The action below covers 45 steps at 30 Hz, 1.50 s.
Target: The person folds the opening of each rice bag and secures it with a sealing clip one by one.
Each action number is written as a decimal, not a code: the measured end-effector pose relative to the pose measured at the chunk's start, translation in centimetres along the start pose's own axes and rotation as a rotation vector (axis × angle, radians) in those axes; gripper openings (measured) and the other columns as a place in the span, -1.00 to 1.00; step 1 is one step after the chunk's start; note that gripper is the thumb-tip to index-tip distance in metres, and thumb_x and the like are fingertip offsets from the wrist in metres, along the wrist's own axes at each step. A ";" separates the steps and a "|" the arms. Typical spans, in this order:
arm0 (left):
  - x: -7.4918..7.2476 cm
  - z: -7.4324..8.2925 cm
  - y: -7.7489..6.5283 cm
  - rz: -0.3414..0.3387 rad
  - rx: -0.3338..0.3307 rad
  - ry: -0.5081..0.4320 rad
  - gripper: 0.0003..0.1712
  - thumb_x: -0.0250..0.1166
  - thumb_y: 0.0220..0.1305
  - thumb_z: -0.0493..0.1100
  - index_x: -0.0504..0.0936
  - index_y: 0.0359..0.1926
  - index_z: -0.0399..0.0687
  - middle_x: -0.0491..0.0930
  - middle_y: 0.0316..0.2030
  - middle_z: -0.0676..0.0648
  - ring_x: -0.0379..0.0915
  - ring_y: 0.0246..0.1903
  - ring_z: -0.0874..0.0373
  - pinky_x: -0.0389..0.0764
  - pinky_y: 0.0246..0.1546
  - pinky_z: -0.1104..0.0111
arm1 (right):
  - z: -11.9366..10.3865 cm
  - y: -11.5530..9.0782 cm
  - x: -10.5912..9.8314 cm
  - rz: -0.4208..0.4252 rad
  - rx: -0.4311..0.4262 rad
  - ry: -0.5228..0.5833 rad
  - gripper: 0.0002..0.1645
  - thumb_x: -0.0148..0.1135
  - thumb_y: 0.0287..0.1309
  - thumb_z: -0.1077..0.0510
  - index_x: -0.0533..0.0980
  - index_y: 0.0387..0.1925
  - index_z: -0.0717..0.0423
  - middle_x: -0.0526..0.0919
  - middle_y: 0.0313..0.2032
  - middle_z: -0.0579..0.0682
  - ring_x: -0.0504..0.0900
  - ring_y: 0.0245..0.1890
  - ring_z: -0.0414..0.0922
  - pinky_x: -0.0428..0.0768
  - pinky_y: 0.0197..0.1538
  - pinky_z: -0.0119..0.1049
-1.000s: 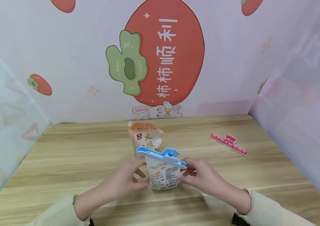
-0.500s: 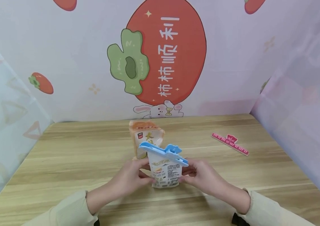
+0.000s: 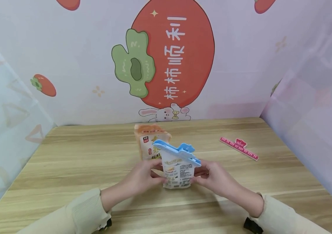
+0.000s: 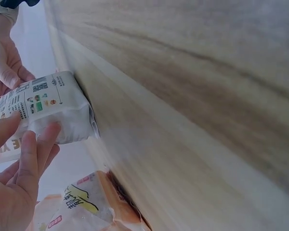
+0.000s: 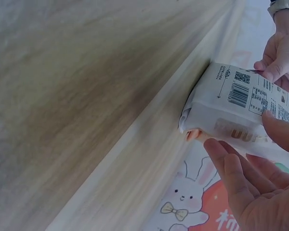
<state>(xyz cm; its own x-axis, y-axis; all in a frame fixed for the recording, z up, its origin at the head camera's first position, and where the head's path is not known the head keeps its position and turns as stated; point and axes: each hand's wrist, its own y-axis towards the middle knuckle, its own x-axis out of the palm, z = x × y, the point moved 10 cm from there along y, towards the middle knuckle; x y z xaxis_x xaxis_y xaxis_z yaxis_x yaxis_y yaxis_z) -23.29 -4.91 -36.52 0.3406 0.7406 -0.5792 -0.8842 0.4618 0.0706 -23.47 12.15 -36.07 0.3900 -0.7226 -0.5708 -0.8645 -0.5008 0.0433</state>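
Observation:
A white food bag (image 3: 179, 172) with printed text stands upright before me, its top edge held in a long blue bag clip (image 3: 177, 152). My left hand (image 3: 144, 177) grips the bag's left side between thumb and fingers, and my right hand (image 3: 217, 178) does the same on the right. The left wrist view shows the bag's printed back (image 4: 43, 103) with a thumb on it. In the right wrist view its folded base (image 5: 195, 113) is at or just above the tabletop; I cannot tell which.
Behind the white bag stands an orange and white food bag (image 3: 148, 143), partly covered by it. A pink bag clip (image 3: 239, 149) lies on the wooden table (image 3: 81, 156) to the right. Printed cloth walls (image 3: 81, 58) enclose the table's back and sides.
Both hands have shifted the white bag and its blue clip rightward and slightly away from me. The left hand has closed in on the bag's side. The orange bag and pink clip stay put.

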 end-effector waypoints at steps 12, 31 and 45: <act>1.0 0.4 2.3 -0.006 0.036 -0.025 -0.52 0.48 0.13 -0.28 0.63 0.11 -0.09 0.72 -0.01 -0.07 0.68 -0.04 0.07 0.69 -0.17 0.44 | 1.2 0.0 -1.9 0.054 0.027 -0.061 -0.51 0.42 0.10 0.25 0.54 0.08 0.31 0.74 -0.11 0.20 0.75 -0.16 -0.03 0.71 -0.11 -0.32; 1.7 -0.2 5.1 0.035 -0.051 0.048 -0.51 0.44 0.21 -0.06 0.62 0.16 0.04 0.72 0.00 -0.01 0.70 -0.10 0.14 0.69 -0.17 0.38 | 2.7 0.5 -4.4 0.136 0.047 -0.134 -0.51 0.40 0.13 0.27 0.53 0.10 0.35 0.75 -0.14 0.24 0.76 -0.16 0.04 0.72 -0.08 -0.16; 2.4 -0.3 7.2 0.084 -0.055 0.011 -0.50 0.40 0.26 -0.10 0.59 0.22 0.01 0.68 0.08 -0.01 0.67 0.00 0.13 0.68 -0.12 0.35 | 3.7 0.9 -5.9 0.200 0.079 -0.134 -0.42 0.38 0.15 0.29 0.46 0.21 0.36 0.68 -0.02 0.33 0.75 -0.12 0.13 0.72 -0.13 -0.25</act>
<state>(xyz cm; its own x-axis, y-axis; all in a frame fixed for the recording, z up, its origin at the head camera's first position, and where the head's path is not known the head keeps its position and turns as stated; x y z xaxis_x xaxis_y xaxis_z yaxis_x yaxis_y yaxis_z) -28.93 0.03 -37.64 0.2612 0.7703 -0.5818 -0.9258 0.3706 0.0750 -27.74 17.77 -35.71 0.1677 -0.7311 -0.6614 -0.9443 -0.3119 0.1053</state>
